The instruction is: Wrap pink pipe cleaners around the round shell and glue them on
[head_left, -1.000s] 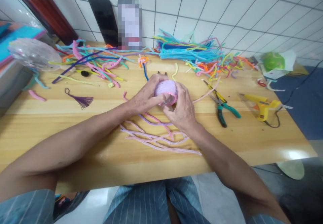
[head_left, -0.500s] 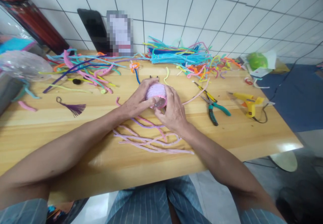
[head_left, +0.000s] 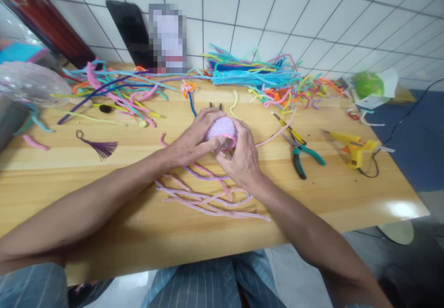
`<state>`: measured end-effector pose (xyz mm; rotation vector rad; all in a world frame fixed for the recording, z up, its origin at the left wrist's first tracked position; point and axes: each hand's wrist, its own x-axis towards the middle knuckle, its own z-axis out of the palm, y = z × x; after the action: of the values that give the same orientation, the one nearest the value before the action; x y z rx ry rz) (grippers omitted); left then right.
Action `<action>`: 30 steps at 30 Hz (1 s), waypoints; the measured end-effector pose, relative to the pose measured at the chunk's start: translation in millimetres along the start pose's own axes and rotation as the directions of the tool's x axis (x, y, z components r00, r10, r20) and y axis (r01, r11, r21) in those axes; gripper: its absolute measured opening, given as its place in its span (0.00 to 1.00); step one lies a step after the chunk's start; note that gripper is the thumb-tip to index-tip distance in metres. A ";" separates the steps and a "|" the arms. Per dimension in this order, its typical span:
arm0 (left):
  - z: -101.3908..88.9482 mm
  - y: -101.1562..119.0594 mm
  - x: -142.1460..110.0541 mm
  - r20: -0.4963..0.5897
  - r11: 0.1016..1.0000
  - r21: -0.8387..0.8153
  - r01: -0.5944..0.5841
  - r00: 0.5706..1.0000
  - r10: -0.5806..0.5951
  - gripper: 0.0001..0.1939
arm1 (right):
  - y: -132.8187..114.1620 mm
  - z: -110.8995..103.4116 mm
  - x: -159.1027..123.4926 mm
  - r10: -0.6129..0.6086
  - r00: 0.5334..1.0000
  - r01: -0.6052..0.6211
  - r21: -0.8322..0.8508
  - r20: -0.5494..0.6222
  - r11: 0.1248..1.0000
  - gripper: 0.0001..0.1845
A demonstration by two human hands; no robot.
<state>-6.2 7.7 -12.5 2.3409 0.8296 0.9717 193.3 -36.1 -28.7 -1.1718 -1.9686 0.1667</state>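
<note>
Ball (head_left: 222, 125) wrapped in lilac strands sits between both hands, over the middle of the table (head_left: 138, 224); from my end I cannot tell whether it touches the wood. I see a pink rim around its opening, which is turned toward the body. On my left hand (head_left: 197, 137), the fingers curl around the far side, gripping the ball, with the thumb laid across the rim. On my right hand (head_left: 244, 155), the fingers close on the other side, the thumb low by the opening.

Just behind the ball, two dark tips poke out, and I cannot tell what they belong to. Nearer the body, I have pink and lilac strips (head_left: 208, 200) lying loosely crossed. Right of the hands lie a yellow knife (head_left: 291, 130) and teal-handled pliers (head_left: 299, 153), close together, with a yellow glue gun (head_left: 355, 148) farther out. To the left I make out a purple tassel (head_left: 102, 147) lying flat. Along the wall I see a bundle of blue stems (head_left: 256, 76), a black phone (head_left: 130, 33) leaning upright, and a red flask (head_left: 45, 16) at the far left.
</note>
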 end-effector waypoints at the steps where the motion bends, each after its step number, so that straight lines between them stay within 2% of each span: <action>1: 0.0 -0.1 -0.1 0.006 1.000 0.000 0.001 1.000 -0.001 0.30 | 0.5 -0.1 -0.3 0.000 1.000 0.000 0.002 0.002 1.000 0.41; 8: 3.2 -0.5 -1.5 -0.017 1.000 0.021 -0.001 1.000 0.001 0.32 | 6.1 -3.8 0.1 -0.056 0.998 0.056 0.020 0.015 0.998 0.40; 14: 1.5 0.8 -3.0 -0.019 0.999 0.049 0.022 1.000 -0.021 0.31 | 4.8 -4.4 -0.2 -0.039 0.999 0.039 0.004 0.028 0.999 0.40; 17: 2.7 -0.9 -3.0 -0.033 0.998 0.065 -0.003 0.999 0.005 0.30 | 5.0 -5.4 -0.3 -0.045 0.999 0.046 -0.007 0.031 0.999 0.39; 24: 9.0 -1.6 -4.6 -0.091 0.999 0.032 -0.013 0.996 0.016 0.27 | 4.8 -4.4 -2.4 -0.038 0.998 0.040 -0.043 0.046 0.998 0.42; 30: 12.6 -0.7 -4.4 -0.114 1.000 0.005 -0.024 0.993 0.024 0.28 | 4.1 -4.5 -4.4 -0.044 0.998 0.046 -0.042 0.043 0.998 0.44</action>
<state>0.4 2.9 -23.1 2.3210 0.8494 1.1241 200.2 -38.5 -30.3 -1.1588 -2.0425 0.1265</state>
